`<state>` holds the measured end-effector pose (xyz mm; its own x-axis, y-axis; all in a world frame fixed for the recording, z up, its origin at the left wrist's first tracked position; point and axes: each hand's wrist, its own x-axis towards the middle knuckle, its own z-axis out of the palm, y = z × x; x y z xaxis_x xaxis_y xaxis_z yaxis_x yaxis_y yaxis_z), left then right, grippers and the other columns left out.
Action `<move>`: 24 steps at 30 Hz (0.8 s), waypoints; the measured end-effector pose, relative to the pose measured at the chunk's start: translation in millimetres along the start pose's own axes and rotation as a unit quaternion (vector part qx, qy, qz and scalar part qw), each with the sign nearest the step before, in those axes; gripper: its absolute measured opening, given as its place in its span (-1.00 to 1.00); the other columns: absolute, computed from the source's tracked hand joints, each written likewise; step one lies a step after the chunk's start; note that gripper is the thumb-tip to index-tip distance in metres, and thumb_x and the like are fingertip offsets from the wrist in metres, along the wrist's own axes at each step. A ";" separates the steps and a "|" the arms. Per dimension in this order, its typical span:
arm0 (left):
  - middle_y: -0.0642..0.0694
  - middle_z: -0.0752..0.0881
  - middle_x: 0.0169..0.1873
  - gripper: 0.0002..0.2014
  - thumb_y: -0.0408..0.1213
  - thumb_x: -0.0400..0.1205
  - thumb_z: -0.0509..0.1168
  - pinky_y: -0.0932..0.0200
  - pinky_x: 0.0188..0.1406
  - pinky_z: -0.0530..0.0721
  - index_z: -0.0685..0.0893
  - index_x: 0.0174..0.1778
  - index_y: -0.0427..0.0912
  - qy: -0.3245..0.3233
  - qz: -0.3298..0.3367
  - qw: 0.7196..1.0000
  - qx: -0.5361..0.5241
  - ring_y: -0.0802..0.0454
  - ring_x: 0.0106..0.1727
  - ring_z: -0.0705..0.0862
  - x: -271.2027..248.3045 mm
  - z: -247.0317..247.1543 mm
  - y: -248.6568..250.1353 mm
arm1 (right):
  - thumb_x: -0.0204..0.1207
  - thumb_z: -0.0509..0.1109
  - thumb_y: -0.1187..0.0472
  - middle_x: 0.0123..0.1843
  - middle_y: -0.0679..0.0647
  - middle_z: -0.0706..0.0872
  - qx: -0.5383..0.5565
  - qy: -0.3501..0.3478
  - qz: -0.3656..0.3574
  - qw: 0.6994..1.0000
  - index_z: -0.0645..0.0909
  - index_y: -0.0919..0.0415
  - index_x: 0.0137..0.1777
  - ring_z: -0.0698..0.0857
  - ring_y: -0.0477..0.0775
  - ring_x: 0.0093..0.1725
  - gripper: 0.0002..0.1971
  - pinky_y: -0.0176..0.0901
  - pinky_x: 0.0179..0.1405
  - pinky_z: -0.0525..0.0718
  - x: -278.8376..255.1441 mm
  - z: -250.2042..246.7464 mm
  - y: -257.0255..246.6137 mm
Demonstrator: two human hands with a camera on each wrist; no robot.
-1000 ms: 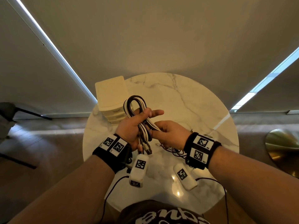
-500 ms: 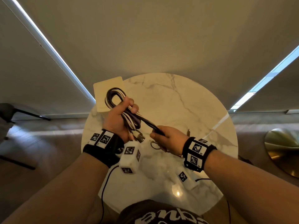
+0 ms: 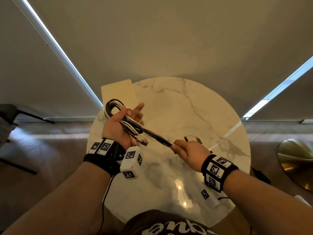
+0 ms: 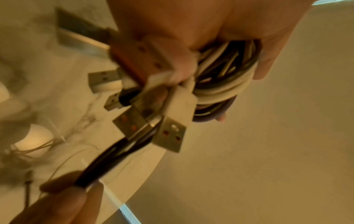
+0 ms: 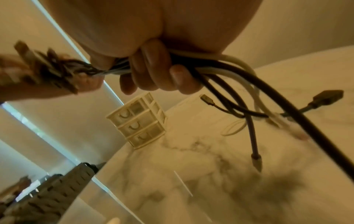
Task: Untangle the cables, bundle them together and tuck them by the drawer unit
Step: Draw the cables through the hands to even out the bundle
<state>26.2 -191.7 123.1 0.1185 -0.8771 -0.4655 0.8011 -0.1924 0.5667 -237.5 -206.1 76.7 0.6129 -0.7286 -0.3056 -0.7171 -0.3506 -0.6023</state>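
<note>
A looped bundle of black and white cables [image 3: 115, 107] sits in my left hand [image 3: 118, 128] over the table's left side, just in front of the cream drawer unit [image 3: 118, 92]. In the left wrist view my fingers curl round the coil [image 4: 226, 84], and several USB plugs [image 4: 168, 133] stick out below the palm. From the coil the strands run taut down to the right into my right hand [image 3: 186, 150], which grips them in a fist [image 5: 157, 72]. Loose cable ends with plugs [image 5: 256, 163] hang below that fist.
The round marble table [image 3: 194, 102] carries the three-drawer unit [image 5: 138, 119] at its back left edge and a thin wire loop [image 3: 192, 137] near my right hand. A dark chair [image 3: 20, 114] stands to the left, a brass disc [image 3: 296, 160] to the right.
My hands have drawn apart. The left carried the coil left toward the drawer unit; the right slid down the strands to the right, stretching them taut.
</note>
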 end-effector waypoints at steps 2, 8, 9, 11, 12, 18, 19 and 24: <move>-0.16 0.83 0.04 -0.62 -0.02 0.80 0.15 -0.12 0.32 0.60 0.49 -0.30 -0.11 -0.002 -0.003 1.000 -0.029 -0.14 0.02 0.76 -2.8 7.4 -6.6 | 0.76 -0.06 -0.32 -0.32 -0.02 0.63 -0.048 -0.019 0.007 0.999 0.40 -0.23 -0.16 0.64 0.04 -0.26 -0.63 0.06 -0.15 0.67 3.0 3.7 3.1; 0.00 0.39 -0.50 -0.63 -0.09 0.77 0.22 0.16 -0.43 0.42 0.46 -0.36 -0.09 0.100 -0.021 0.994 0.041 0.03 -0.53 0.37 -1.1 1.7 -11.5 | 0.77 -0.05 -0.33 -0.30 -0.03 0.64 -0.124 -0.079 -0.011 0.989 0.53 -0.15 -0.02 0.63 0.04 -0.26 -0.59 0.04 -0.15 0.66 3.7 -16.4 -3.3; -0.01 0.39 -0.51 -0.62 -0.11 0.77 0.25 0.16 -0.44 0.38 0.46 -0.39 -0.08 0.125 -0.018 0.987 0.098 0.02 -0.57 0.38 -0.2 -3.3 -12.2 | 0.77 0.00 -0.31 -0.30 -0.07 0.63 -0.132 -0.075 -0.021 0.988 0.58 -0.14 0.04 0.61 0.02 -0.26 -0.60 0.00 -0.18 0.62 4.4 -25.9 -5.6; -0.06 0.41 -0.52 -0.58 -0.14 0.73 0.31 0.11 -0.41 0.34 0.49 -0.48 -0.08 0.154 -0.017 0.965 0.213 -0.03 -0.59 0.40 0.1 -11.9 -18.0 | 0.76 0.12 -0.26 -0.26 -0.15 0.65 -0.130 -0.034 -0.047 0.990 0.67 -0.14 0.21 0.62 -0.01 -0.22 -0.65 -0.04 -0.16 0.60 6.2 -47.3 -11.4; -0.09 0.42 -0.52 -0.55 -0.14 0.71 0.35 0.09 -0.40 0.36 0.51 -0.54 -0.08 0.153 -0.019 0.954 0.257 -0.06 -0.58 0.41 -1.0 -13.4 -22.2 | 0.74 0.18 -0.24 -0.21 -0.16 0.70 -0.119 -0.010 -0.063 0.991 0.69 -0.17 0.25 0.64 -0.04 -0.18 -0.67 -0.05 -0.12 0.63 6.8 -58.0 -16.9; -0.14 0.62 -0.51 -0.33 0.56 0.30 0.43 0.03 -0.32 0.53 0.63 -0.50 -0.07 0.016 -0.028 0.870 0.493 -0.08 -0.49 0.54 -16.0 1.4 -45.4 | 0.66 0.40 -0.13 -0.08 -0.20 0.84 -0.044 0.027 -0.128 0.990 0.76 -0.19 0.10 0.74 -0.19 -0.09 -0.85 -0.08 -0.02 0.70 18.1 -90.1 -62.9; -0.13 0.61 -0.51 -0.29 0.62 0.20 0.43 0.04 -0.31 0.52 0.64 -0.47 -0.07 -0.007 -0.029 0.874 0.485 -0.05 -0.50 0.54 -17.3 1.5 -46.9 | 0.64 0.43 -0.11 -0.09 -0.19 0.83 -0.018 0.033 -0.123 0.992 0.75 -0.18 0.07 0.73 -0.21 -0.09 -0.88 -0.09 -0.02 0.70 19.4 -90.5 -67.5; 0.05 0.84 -0.20 -0.50 0.34 0.15 0.65 -0.05 0.01 0.74 0.81 -0.04 0.28 -0.106 -0.008 0.832 0.545 0.07 -0.12 0.79 -16.8 2.9 -46.7 | 0.58 0.57 0.05 -0.22 0.07 0.81 0.142 0.038 -0.091 0.985 0.61 -0.08 -0.02 0.70 -0.07 -0.31 -0.84 -0.07 -0.19 0.68 21.8 -88.2 -82.1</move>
<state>-14.9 -169.3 106.4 -0.0867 -0.9061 -0.4141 -0.2194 -0.3881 0.8951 -194.5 -245.1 184.5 0.6885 -0.7145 -0.1243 -0.4696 -0.3086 -0.8272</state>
